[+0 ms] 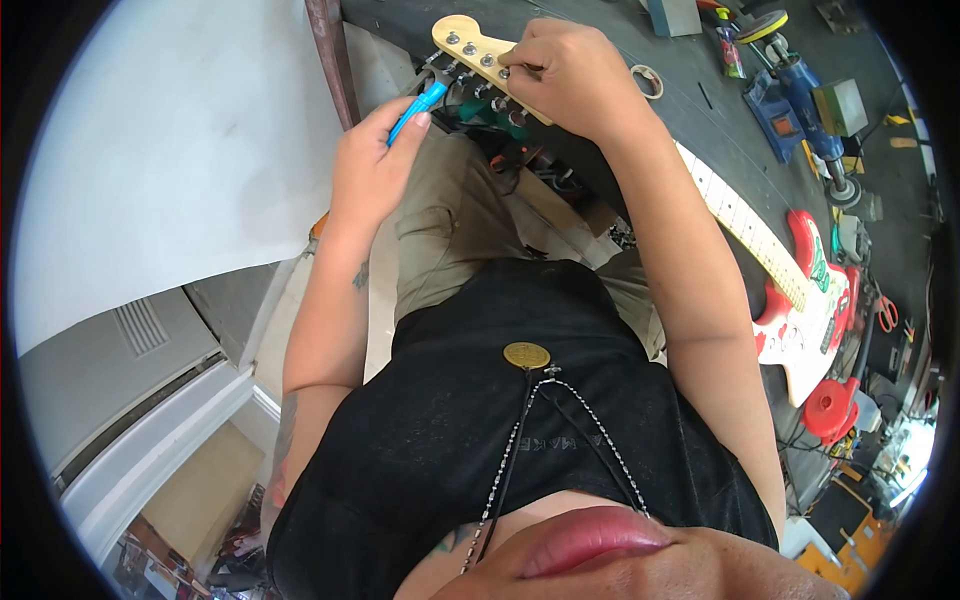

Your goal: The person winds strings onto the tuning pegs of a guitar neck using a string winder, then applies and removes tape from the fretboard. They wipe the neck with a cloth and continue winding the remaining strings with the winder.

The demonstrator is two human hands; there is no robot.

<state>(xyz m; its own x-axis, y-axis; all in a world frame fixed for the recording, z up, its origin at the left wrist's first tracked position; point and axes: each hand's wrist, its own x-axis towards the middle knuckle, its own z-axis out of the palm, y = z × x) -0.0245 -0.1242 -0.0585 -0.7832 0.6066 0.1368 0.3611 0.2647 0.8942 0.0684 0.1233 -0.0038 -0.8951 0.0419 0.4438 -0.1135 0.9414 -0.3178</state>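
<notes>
An electric guitar [830, 310] lies across the workbench, its red and white patterned body at the right and its pale maple neck [752, 232] passing behind my right forearm. Its headstock [470, 42], with a row of metal tuning posts and pegs, is at the top. My left hand [375, 165] is closed around a blue-handled string winder [418, 112], whose grey head is at the pegs along the headstock's near edge. Over the headstock, my right hand [570, 75] has its fingers bent and pinched beside a tuning post. What they pinch is too small to make out.
On the dark workbench [690, 110] are a blue power tool [800, 95], a yellow-edged round pad [762, 26], red scissors [887, 313] and a red round tool [830, 408]. A white sheet-like surface [170, 150] fills the left, beside a brown post [335, 65].
</notes>
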